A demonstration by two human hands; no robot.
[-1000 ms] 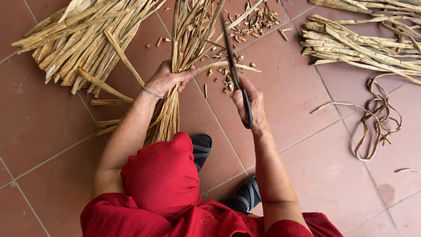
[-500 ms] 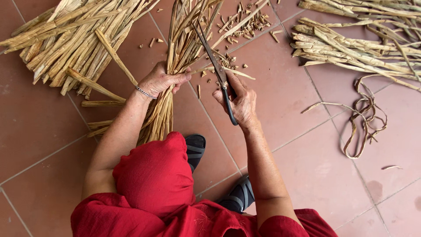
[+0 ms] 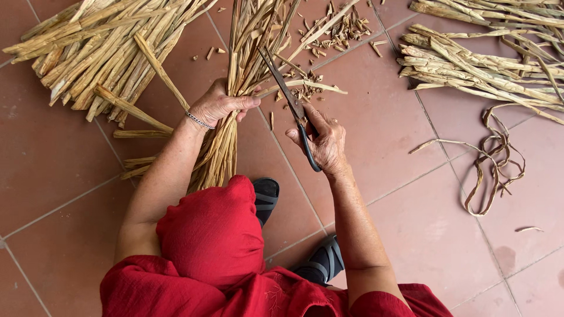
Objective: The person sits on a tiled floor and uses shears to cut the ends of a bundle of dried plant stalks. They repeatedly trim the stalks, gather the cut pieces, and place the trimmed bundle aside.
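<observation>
Scissors point(image 3: 292, 104) with long dark blades and black handles sit in my right hand point(image 3: 325, 144), which is clenched around the handles, thumb up by the pivot; the blades stand slightly parted, their tips pointing away from me into a bundle of dried reed stalks point(image 3: 235, 105). I take that bundle as my landmark. My left hand point(image 3: 220, 105) is wrapped around its middle, grasping it firmly, with a thin metal bracelet point(image 3: 200, 121) on the wrist just below. The bundle runs from near my red-clothed knee point(image 3: 214, 229) upward to the top edge of the view, and the scissors touch its right side, where one loose stalk bends off to the right. Just right of the bundle, beyond the blade tips, short cut stalk pieces point(image 3: 335, 29) lie scattered on the reddish floor tiles point(image 3: 382, 117). Left of the bundle, a large fanned heap of the same pale stalks point(image 3: 100, 53) spreads toward the upper left corner, with a few single stalks lying between heap and bundle. Well to the right of the bundle, another pile of flatter dried strips point(image 3: 487, 64) stretches along the upper right, and below that pile a tangle of thin looped strips point(image 3: 493, 158) lies on the tiles. Below the bundle, beside my knee, I see two dark sandals point(image 3: 267, 196).
</observation>
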